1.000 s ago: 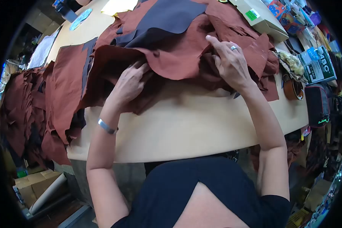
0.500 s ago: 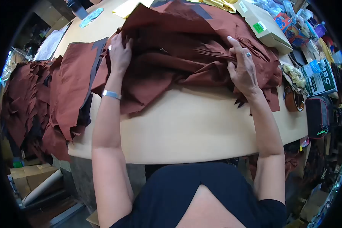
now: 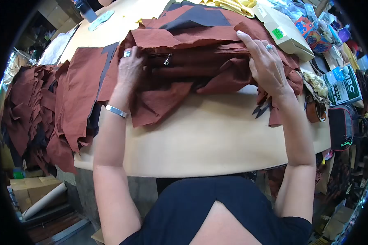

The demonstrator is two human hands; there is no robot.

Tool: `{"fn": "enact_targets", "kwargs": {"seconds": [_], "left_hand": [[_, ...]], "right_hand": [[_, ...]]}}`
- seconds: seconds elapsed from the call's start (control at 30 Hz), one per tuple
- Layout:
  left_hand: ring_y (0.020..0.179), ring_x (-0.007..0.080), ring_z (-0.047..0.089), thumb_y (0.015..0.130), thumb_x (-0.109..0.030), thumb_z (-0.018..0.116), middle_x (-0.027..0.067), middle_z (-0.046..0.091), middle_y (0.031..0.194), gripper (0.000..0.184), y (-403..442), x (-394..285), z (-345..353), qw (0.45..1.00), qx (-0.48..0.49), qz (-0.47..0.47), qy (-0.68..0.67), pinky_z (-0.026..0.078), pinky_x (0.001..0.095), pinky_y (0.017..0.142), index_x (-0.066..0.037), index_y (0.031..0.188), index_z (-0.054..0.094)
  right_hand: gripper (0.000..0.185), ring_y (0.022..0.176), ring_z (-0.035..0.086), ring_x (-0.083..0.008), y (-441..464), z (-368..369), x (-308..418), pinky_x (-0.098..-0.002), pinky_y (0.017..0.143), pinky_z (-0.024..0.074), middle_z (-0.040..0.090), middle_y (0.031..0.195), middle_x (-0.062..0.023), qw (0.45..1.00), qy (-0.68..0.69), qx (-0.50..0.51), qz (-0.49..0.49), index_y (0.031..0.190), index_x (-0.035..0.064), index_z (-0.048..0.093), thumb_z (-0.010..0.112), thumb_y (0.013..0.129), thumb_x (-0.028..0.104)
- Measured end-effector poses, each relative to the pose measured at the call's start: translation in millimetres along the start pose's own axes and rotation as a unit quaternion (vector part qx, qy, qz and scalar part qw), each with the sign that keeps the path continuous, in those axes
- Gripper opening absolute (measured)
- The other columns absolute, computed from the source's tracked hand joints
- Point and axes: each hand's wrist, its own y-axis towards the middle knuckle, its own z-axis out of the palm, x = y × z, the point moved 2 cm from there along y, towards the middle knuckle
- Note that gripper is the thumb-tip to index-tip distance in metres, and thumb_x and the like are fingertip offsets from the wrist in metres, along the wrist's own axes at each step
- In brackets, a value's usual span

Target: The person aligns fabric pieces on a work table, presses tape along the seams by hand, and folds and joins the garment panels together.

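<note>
A heap of rust-brown fabric (image 3: 167, 94) with dark backing lies across the far part of the table. Near its middle a dark opening shows a zipper with a silver pull (image 3: 167, 59). At the left end of that opening, my left hand (image 3: 131, 67) has its fingers curled round the cloth's edge. My right hand (image 3: 265, 63) grips the right end between thumb and fingers, the index finger stretched over the cloth. Dark pointed scissor tips (image 3: 260, 110) stick out from under the heap below my right hand.
More rust-brown pieces (image 3: 79, 90) hang over the left table edge (image 3: 151, 173). Right of the heap are a cardboard box (image 3: 290, 41), a brown round container (image 3: 316, 111), a green-and-white tin (image 3: 344, 87) and a black bag (image 3: 341, 126). A dark bottle (image 3: 86, 11) stands far left.
My left hand has moved up and left and taken the cloth's edge. The front flap was lifted, then folded back, and the zipper pull has come into sight.
</note>
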Motion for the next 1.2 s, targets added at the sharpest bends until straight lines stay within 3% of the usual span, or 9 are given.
{"fn": "enact_targets", "kwargs": {"seconds": [0.1, 0.23, 0.33, 0.43, 0.57, 0.77, 0.87, 1.03, 1.2], "left_hand": [[0.084, 0.0302, 0.06, 0.07, -0.017, 0.069, 0.0125, 0.057, 0.1, 0.027, 7.5, 29.9, -36.5, 0.973, -0.179, 0.129, -0.064, 0.049, 0.0393, 0.075, -0.007, 0.093, 0.06], [0.084, 0.021, 0.062, 0.081, -0.018, 0.066, 0.0112, 0.064, 0.09, 0.025, -3.2, 44.9, -145.5, 0.891, -0.177, -0.105, -0.404, 0.049, 0.0311, 0.076, -0.001, 0.096, 0.057], [0.075, 0.0126, 0.058, 0.082, -0.02, 0.067, 0.0076, 0.063, 0.085, 0.027, -9.3, 37.6, -202.8, 0.879, -0.31, -0.083, -0.352, 0.047, 0.0273, 0.073, 0.0, 0.097, 0.059], [0.078, 0.0101, 0.057, 0.082, -0.019, 0.067, 0.0061, 0.063, 0.088, 0.028, 6.4, 74.6, -167.8, 0.958, 0.048, 0.01, -0.281, 0.048, 0.028, 0.072, 0.001, 0.099, 0.058], [0.086, 0.0138, 0.059, 0.08, -0.012, 0.065, 0.0051, 0.062, 0.099, 0.03, -28.7, 68.9, -210.2, 0.815, -0.089, -0.044, -0.572, 0.047, 0.0275, 0.08, 0.001, 0.105, 0.055], [0.108, 0.0278, 0.053, 0.075, -0.011, 0.061, 0.0128, 0.058, 0.11, 0.044, 3.5, 59.0, -188.2, 0.982, 0.072, -0.162, 0.058, 0.042, 0.0409, 0.088, -0.013, 0.118, 0.056], [0.082, 0.0331, 0.055, 0.072, -0.008, 0.058, 0.012, 0.056, 0.085, 0.025, -1.3, 62.0, -216.6, 0.87, -0.486, 0.067, 0.045, 0.044, 0.0429, 0.073, -0.007, 0.097, 0.061], [0.101, 0.0332, 0.05, 0.067, -0.011, 0.065, 0.0115, 0.054, 0.106, 0.038, -26.9, 83.3, -140.7, 0.949, -0.272, -0.116, 0.108, 0.041, 0.0447, 0.086, -0.01, 0.105, 0.06], [0.067, 0.0315, 0.061, 0.08, -0.022, 0.061, 0.0133, 0.059, 0.076, 0.058, -95.6, 64.2, -59.6, 0.969, -0.151, -0.183, 0.07, 0.049, 0.0449, 0.062, -0.018, 0.135, 0.041]], "right_hand": [[0.06, 0.079, 0.056, -0.0289, 10.1, -2.8, -15.3, -0.0376, 0.072, 0.0455, 0.058, 0.09, -0.0099, 0.998, -0.053, 0.041, 0.016, 0.13, 0.0097, 0.043, 0.052, 0.073, -0.004], [0.058, 0.087, 0.058, -0.0268, 45.8, -70.8, -51.3, -0.0345, 0.078, 0.047, 0.059, 0.102, -0.0097, 0.982, -0.077, -0.01, 0.174, 0.132, 0.0081, 0.041, 0.05, 0.075, 0.002], [0.026, 0.095, 0.056, -0.019, 58.6, -70.8, -54.3, -0.0312, 0.081, 0.0451, 0.059, 0.101, -0.0113, 0.9, 0.276, -0.245, 0.234, 0.111, -0.0013, 0.055, 0.043, 0.087, 0.003], [0.049, 0.096, 0.056, -0.0214, 82.0, -67.5, -33.8, -0.0305, 0.085, 0.0435, 0.059, 0.103, -0.0134, 0.959, 0.165, 0.019, 0.231, 0.118, 0.0014, 0.051, 0.044, 0.07, -0.004], [0.053, 0.096, 0.058, -0.0209, 67.7, -97.3, -88.2, -0.0304, 0.086, 0.046, 0.06, 0.111, -0.0073, 0.835, 0.45, -0.106, 0.3, 0.127, 0.0065, 0.048, 0.046, 0.074, 0.001], [0.05, 0.076, 0.062, -0.0294, 89.4, -64.4, -122.6, -0.0343, 0.07, 0.0494, 0.064, 0.095, -0.012, 0.954, 0.221, -0.053, 0.195, 0.121, 0.011, 0.052, 0.06, 0.072, 0.004], [0.06, 0.103, 0.053, -0.0347, 109.1, -121.8, -19.5, -0.0426, 0.088, 0.0436, 0.052, 0.117, -0.0201, 0.942, 0.116, -0.299, 0.098, 0.125, 0.0042, 0.046, 0.06, 0.078, 0.038], [0.063, 0.1, 0.06, -0.0298, 1.0, -87.2, 8.9, -0.0408, 0.086, 0.0466, 0.054, 0.119, -0.0219, 0.972, 0.113, 0.089, 0.185, 0.13, 0.008, 0.045, 0.054, 0.067, 0.003], [0.07, 0.076, 0.065, -0.0258, -0.8, -26.9, 92.6, -0.0326, 0.069, 0.0495, 0.066, 0.09, -0.0161, 0.862, 0.383, 0.291, 0.16, 0.137, 0.0127, 0.038, 0.051, 0.072, -0.008]]}}
